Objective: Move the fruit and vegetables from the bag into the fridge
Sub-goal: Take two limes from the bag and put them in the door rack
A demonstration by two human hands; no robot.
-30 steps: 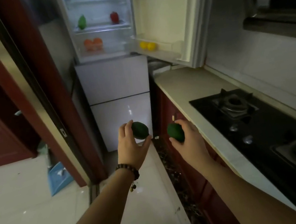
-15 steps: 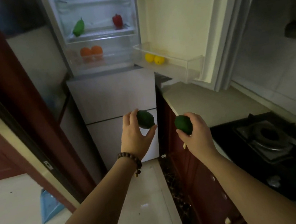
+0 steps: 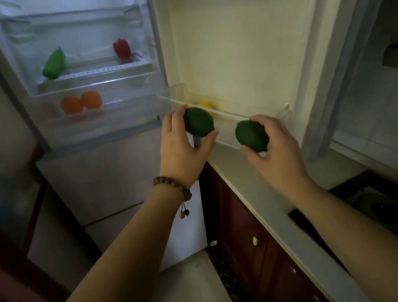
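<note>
The left hand (image 3: 182, 150) grips one dark green round fruit (image 3: 198, 121). The right hand (image 3: 277, 151) grips another dark green fruit (image 3: 251, 132), both raised toward the clear plastic door shelf (image 3: 230, 124), probably for loading there

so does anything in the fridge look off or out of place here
Mostly tidy. Only the green pepper looks askew, lying tilted on the shelf while the red pepper stands upright. Nothing looks spilled or damaged. Both hands, left and right, each hold a dark green fruit.
</note>
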